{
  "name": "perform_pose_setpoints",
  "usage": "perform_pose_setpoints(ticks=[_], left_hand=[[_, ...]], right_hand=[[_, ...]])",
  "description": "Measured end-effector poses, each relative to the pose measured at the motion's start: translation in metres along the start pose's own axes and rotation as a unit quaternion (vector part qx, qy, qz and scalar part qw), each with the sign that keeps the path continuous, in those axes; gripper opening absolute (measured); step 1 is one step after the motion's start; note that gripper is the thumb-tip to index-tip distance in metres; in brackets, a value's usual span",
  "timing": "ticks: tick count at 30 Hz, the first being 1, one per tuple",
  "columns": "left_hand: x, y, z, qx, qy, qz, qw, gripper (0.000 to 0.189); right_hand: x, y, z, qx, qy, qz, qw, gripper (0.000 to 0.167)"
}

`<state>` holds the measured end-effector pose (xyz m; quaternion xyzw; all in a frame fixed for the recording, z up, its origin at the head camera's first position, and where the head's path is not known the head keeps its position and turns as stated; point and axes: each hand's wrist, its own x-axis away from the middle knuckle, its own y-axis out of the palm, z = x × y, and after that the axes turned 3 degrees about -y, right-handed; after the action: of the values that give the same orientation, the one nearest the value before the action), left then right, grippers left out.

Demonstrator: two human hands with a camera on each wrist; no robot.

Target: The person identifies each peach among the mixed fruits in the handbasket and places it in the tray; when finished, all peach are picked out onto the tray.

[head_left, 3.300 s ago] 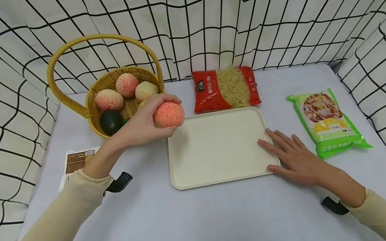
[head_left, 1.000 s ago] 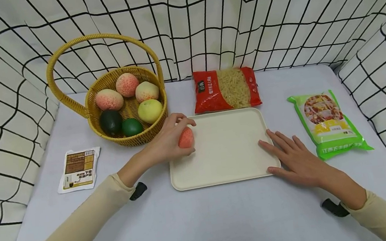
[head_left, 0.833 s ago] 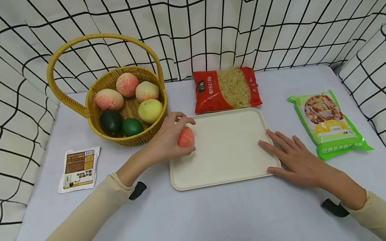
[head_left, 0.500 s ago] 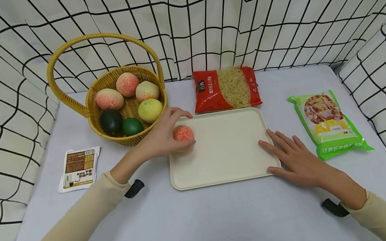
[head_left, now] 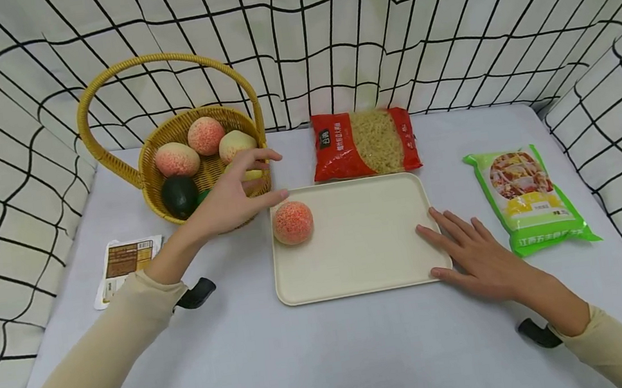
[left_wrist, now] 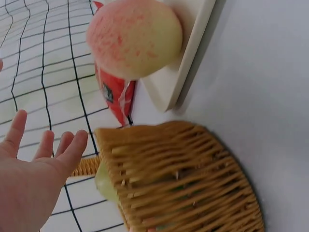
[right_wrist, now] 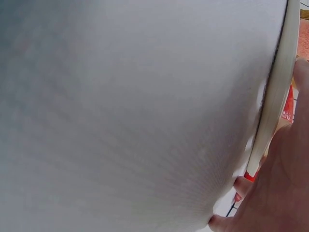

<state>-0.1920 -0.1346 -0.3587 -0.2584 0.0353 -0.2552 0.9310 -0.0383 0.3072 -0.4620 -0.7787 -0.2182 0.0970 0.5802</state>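
A pink peach (head_left: 293,223) sits in the left back corner of the cream tray (head_left: 360,240). My left hand (head_left: 224,198) hovers over the right front side of the yellow wicker basket (head_left: 146,156), fingers spread and holding nothing. Beneath it, a yellow-green fruit (left_wrist: 104,182) is mostly hidden in the head view. Other peaches (head_left: 177,160) and a dark green avocado-like fruit (head_left: 180,196) lie in the basket; a second green fruit is nearly covered by the hand. My right hand (head_left: 476,261) rests with straight fingers on the tray's right edge.
Behind the tray lies a red bag of pasta (head_left: 364,143). A green food packet (head_left: 532,199) is at the right, and a white-and-brown packet (head_left: 124,262) at the left, partly under the left arm. Black wire mesh (head_left: 419,32) encloses the back and sides.
My left hand set the pink peach down on the tray's left side and let go. It then moved back and left over the basket. The right hand stayed still.
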Motion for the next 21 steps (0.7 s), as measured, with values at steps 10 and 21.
perform_pose_setpoints(ticks=[10, 21], left_hand=[[-0.01, -0.051, 0.002, 0.016, -0.065, 0.052, 0.9964, 0.058], [-0.026, -0.091, -0.028, -0.024, -0.156, 0.073, 0.9848, 0.078]], right_hand=[[-0.001, -0.002, -0.001, 0.004, 0.003, -0.003, 1.0, 0.081], [0.0, -0.003, -0.001, 0.001, 0.005, -0.007, 1.0, 0.081]])
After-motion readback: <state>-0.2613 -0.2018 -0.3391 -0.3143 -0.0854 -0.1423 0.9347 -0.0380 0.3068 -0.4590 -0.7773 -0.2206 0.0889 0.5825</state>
